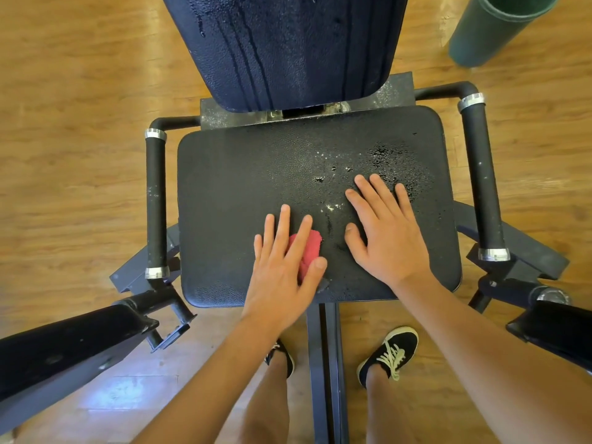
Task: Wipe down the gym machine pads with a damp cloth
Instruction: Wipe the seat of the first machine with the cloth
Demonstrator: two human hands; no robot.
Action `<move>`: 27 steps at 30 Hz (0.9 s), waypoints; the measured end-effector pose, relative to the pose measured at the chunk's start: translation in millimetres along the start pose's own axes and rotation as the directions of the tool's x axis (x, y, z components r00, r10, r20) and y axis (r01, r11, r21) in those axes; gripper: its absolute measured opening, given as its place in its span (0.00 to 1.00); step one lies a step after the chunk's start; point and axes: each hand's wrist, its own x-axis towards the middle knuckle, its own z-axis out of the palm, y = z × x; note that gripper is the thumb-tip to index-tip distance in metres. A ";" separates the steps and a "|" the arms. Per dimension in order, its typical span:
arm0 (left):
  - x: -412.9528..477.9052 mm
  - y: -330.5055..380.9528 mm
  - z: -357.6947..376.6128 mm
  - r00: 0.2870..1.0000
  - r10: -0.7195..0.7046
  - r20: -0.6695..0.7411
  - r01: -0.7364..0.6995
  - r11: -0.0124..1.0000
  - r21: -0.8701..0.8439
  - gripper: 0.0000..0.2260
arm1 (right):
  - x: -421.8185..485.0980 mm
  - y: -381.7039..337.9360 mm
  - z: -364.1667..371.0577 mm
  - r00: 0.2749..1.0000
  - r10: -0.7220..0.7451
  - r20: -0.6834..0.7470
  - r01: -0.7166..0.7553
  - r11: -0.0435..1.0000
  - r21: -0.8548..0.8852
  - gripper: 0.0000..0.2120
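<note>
**Both palms flat on the seat**

Through the head camera I saw the left hand [285,267], fingers straight, pressing the red cloth [310,248] onto the near middle of the seat pad [230,193]. The right hand [389,233] lay spread just right of it, holding nothing. Wet streaks ran down the far back pad [288,43].

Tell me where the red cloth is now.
In the head view, the cloth lies on the seat pad near its front edge, under the left hand, just left of the right hand.
</note>
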 end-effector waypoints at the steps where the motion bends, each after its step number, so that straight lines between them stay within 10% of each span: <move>1: 2.8 -3.4 -4.4 1.000 -0.001 0.007 0.001 1.000 0.011 0.29 | -0.3 0.2 0.1 1.000 0.001 0.009 -0.001 1.000 -0.004 0.26; 12: 48.8 -55.2 -36.7 0.991 -0.071 -0.114 0.089 0.982 0.166 0.24 | -24.9 -105.8 -19.3 0.981 0.192 0.017 -0.190 0.950 0.249 0.25; 17: 58.7 -61.3 -30.6 0.980 -0.051 -0.194 0.095 0.969 0.230 0.24 | -29.4 -154.9 -2.4 0.945 0.283 0.166 -0.293 0.955 0.040 0.30; 27: 59.0 -64.7 -28.2 0.969 -0.018 -0.245 0.076 0.970 0.231 0.23 | -44.9 -105.2 -2.2 0.961 0.268 -0.065 -0.257 0.956 0.144 0.22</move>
